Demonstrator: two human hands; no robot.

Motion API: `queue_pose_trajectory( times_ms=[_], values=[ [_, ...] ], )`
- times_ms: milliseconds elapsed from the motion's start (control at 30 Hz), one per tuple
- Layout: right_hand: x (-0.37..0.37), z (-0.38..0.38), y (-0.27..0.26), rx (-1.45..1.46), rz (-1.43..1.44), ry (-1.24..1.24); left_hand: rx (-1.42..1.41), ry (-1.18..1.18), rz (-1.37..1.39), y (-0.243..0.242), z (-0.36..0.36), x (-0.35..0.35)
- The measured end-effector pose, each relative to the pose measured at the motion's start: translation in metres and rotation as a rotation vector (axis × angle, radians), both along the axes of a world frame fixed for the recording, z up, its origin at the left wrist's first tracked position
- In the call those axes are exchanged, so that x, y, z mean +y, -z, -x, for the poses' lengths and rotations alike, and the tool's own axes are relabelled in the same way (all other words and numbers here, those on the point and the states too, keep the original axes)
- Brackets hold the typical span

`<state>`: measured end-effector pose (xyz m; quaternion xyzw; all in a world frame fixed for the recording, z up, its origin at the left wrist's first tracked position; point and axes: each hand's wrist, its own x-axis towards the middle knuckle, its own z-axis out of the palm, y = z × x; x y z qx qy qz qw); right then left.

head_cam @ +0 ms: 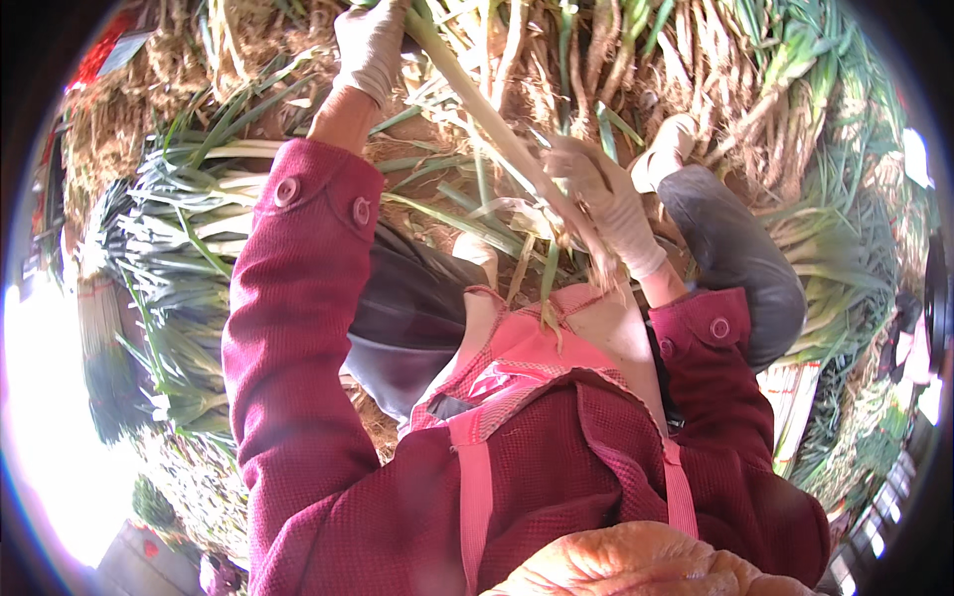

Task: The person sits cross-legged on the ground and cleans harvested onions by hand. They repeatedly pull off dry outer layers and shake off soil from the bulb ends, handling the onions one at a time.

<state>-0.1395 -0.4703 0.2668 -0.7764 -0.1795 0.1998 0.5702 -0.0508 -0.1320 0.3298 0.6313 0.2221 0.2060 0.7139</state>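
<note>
My left hand (370,48), in a pale glove, grips the green upper part of a long green onion (477,104) near the top edge. The stalk slants down to the right, its root end close above my lap. Beside the lower stalk is my right hand (596,186), also gloved, its fingers bent around something thin that looks like a blade; whether the fingers touch the stalk is unclear. Loose, peeled leaves (522,216) hang by the lower stalk, over a pink apron (536,335).
Unpeeled green onions with earthy roots (596,59) lie along the top. Rows of green onions with white stems (223,208) are at the left, and more (827,261) at the right. Cut leaves (425,164) litter the soil between my legs. A tied bundle (104,320) stands far left.
</note>
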Motion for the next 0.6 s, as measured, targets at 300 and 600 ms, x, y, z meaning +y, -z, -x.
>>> queue_pose_trajectory(
  times_ms=[300,600],
  values=[
    [0.046,0.028,-0.074,0.486,-0.225,0.020,0.063,0.505,0.117,0.006,0.031,-0.107],
    [0.009,0.022,-0.062,0.222,-0.248,-0.125,-0.094,0.503,0.173,-0.010,0.033,-0.131]
  ],
)
